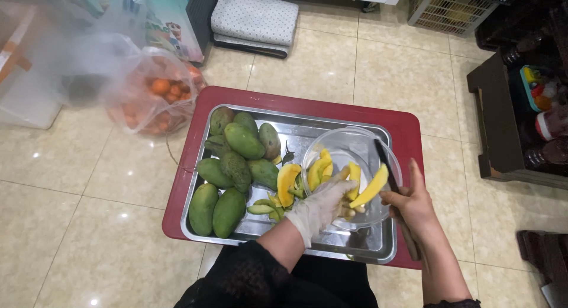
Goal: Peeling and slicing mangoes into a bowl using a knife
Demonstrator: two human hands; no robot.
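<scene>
1. Gripping a dark-bladed knife (387, 166) in my bare right hand (414, 210), fingers closed round its handle, a yellow mango slice (371, 186) lying against the blade.
2. My gloved left hand (322, 204) reaches into the clear bowl (355, 145), fingers curled among slices; whether it grasps one, I cannot tell.
3. Beyond, green mangoes (236, 166) fill the steel tray (331, 127) on a red table (408, 127).
4. Farthest, a bag of oranges (157, 95) sits on the floor.
</scene>
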